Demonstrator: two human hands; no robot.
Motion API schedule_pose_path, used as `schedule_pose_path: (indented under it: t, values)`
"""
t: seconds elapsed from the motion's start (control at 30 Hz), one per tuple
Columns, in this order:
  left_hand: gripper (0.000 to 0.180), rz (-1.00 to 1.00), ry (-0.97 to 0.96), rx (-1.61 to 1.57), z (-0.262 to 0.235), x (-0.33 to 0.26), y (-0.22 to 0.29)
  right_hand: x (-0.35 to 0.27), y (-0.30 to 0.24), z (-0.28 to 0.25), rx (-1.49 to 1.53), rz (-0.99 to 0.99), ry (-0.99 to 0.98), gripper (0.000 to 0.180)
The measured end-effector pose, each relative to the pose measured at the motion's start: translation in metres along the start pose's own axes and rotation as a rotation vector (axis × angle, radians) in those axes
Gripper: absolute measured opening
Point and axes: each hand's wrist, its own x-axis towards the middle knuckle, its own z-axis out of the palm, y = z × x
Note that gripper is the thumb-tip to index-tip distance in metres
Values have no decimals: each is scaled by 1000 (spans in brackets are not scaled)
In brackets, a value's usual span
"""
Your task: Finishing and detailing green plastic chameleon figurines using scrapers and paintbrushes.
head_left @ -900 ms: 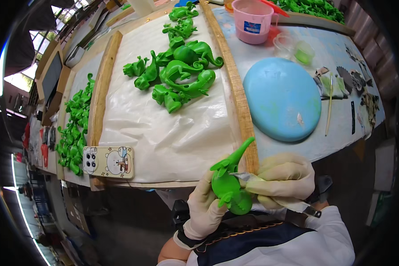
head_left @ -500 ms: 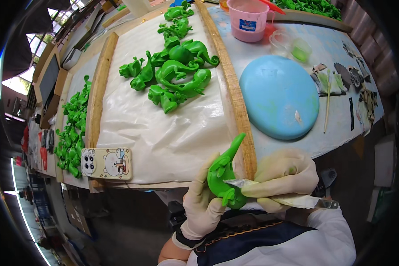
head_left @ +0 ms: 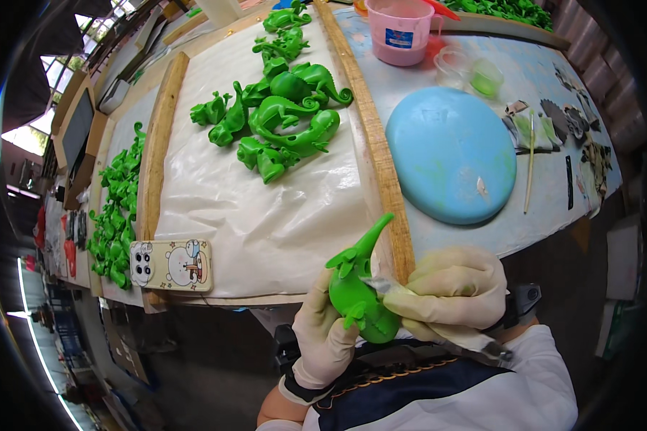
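My left hand [head_left: 323,327], in a pale glove, is closed around a glossy green plastic chameleon figure [head_left: 359,294]. Its pointed tail end sticks up and away from me toward the table edge. In my gloved right hand [head_left: 449,291] is a craft knife [head_left: 456,337], its handle wrapped in something whitish and its metal back end poking out below the palm. The blade tip touches or nearly touches the right side of the figure; exact contact cannot be made out.
Several green figures [head_left: 284,108] lie on the plastic-covered table [head_left: 251,237] between wooden strips [head_left: 366,136]. More figures [head_left: 115,215] are heaped at left, near a phone [head_left: 171,266]. A blue dome [head_left: 449,158], pink measuring jug [head_left: 399,32], brush [head_left: 530,161] and cloth scraps [head_left: 575,122] are at right.
The figure has turned slightly in my left hand and sits a little further left. My right hand has rolled, bringing the knife's back end lower and further left.
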Motion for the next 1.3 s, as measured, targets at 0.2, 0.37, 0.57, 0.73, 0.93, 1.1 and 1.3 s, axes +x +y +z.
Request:
schedule_pose_path:
  t: [0.2,0.37,0.57,0.73,0.93,1.1,1.3]
  values:
    - [71,-98,90,-47,14,5,10,-3,0,-3,680,468,60,9]
    - [67,-53,-106,-71,6,5,6,10,-5,3,1063,1018,265,12]
    - [65,-113,-87,-243,-1,4,5,-3,-2,-2,1010,782,307,13]
    - [71,-194,-24,-263,4,0,6,26,-10,-30,527,461,-327,27]
    - [69,-284,155,-304,12,-1,16,17,-7,-13,384,223,-149,28]
    - [65,-295,7,-286,8,0,11,16,-11,-11,425,449,213,25]
    - [67,-231,83,-67,9,-3,10,26,-11,-2,398,375,257,14]
